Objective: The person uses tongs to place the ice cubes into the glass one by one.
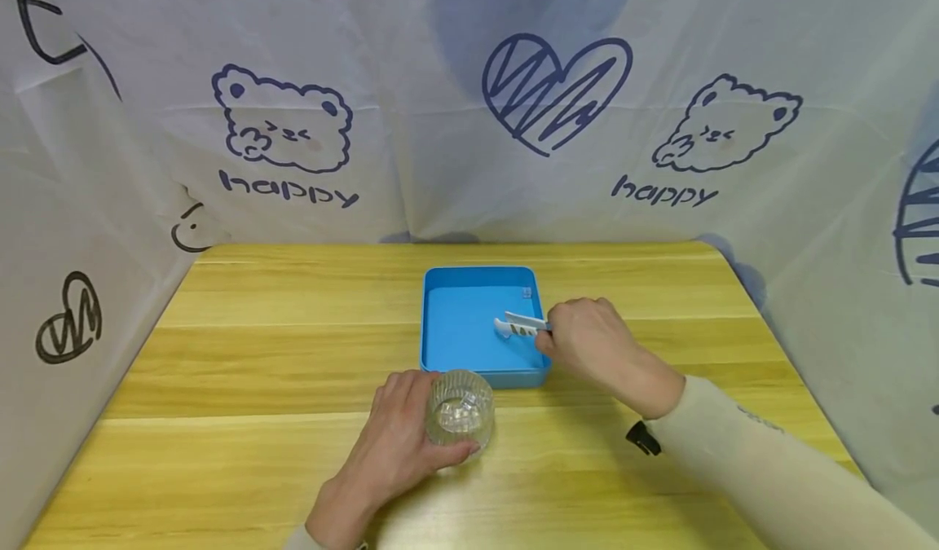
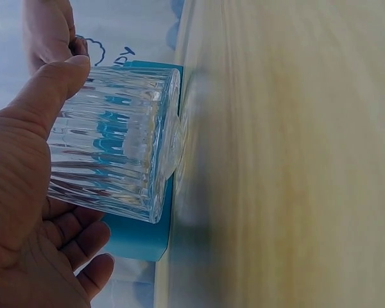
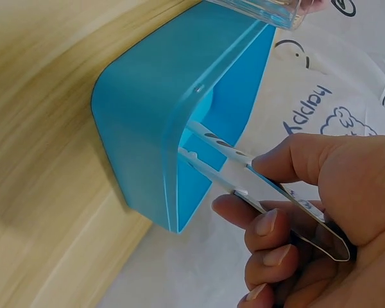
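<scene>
My left hand [image 1: 396,432] grips a clear ribbed glass [image 1: 460,410] by its side, thumb on the near side, just in front of a blue square tray [image 1: 484,377]. Something glints in the glass bottom; I cannot tell whether that is contents or the base. In the left wrist view the glass [image 2: 115,144] shows its vertical ribs. My right hand [image 1: 597,346] pinches small tongs [image 3: 221,151] with white, patterned tips. These tips reach over the right wall into the tray, standing apart; whether anything lies between them is unclear. A small clear cube [image 1: 526,292] lies in the tray's far right corner.
The tray and glass are on a light wooden table [image 1: 257,452]. A white cloth with bear, heart and "happy" drawings [image 1: 440,126] hangs behind and at both sides. A black clip-like piece [image 1: 644,437] shows at my right wrist.
</scene>
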Tool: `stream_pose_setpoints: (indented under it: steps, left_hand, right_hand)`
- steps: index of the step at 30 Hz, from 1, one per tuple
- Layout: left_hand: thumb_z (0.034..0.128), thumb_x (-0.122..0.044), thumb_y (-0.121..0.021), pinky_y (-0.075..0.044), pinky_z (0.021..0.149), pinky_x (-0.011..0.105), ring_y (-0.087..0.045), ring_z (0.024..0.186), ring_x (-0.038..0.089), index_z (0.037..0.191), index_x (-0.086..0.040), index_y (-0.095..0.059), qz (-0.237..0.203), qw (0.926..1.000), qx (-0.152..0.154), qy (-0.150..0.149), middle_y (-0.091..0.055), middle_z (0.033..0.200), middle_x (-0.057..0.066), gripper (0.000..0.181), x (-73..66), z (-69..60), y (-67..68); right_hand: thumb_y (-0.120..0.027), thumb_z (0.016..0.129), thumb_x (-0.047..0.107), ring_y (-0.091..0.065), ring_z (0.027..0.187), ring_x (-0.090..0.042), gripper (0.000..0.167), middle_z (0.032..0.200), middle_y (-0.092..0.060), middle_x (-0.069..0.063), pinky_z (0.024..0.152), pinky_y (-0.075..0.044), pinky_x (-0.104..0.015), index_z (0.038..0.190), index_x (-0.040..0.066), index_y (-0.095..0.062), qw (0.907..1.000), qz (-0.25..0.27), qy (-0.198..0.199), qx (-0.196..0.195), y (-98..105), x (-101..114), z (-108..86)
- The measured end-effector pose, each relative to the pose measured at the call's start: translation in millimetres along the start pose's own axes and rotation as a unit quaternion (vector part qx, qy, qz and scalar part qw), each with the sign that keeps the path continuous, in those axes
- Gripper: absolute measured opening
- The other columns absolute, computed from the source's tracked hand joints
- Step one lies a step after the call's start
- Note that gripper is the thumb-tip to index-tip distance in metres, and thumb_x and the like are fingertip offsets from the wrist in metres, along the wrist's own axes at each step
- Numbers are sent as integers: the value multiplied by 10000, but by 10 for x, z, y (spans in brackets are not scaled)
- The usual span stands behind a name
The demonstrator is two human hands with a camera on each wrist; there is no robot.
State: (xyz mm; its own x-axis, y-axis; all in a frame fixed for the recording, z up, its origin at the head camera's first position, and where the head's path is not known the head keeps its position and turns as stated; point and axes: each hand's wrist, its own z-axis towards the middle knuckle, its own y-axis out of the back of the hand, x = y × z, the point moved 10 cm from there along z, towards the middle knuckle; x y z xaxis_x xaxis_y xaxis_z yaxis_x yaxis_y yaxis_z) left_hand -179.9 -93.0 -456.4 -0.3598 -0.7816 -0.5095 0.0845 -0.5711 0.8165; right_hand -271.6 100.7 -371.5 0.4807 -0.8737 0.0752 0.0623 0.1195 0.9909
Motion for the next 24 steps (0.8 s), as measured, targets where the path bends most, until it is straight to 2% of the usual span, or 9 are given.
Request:
stream_pose_setpoints:
  steps: [6,24]
  left_hand:
    - [664,-560,-960,-456,1056,476,-578,1162,265,1310,-56,-607,-3,10000,2,-23,-656,1216,68,892,-2,-1,2]
    - [659,-550,-967,-452,1060,481,-576,1159,260,1320,-55,-605,-44,10000,34,34,-658,1219,68,902,4,-3,-3]
  right_hand:
    - [-678,902,153,-259,492,-124,495,549,-233,72,495,-215,-276,539,199,-345,9999,-72,70,-31,-27,8,-11]
    - [-683,935,173,-291,496,-123,500,545,-271,63,505,-240,-275,544,195,-372,9996,123,-98,241,-142,-41,-29]
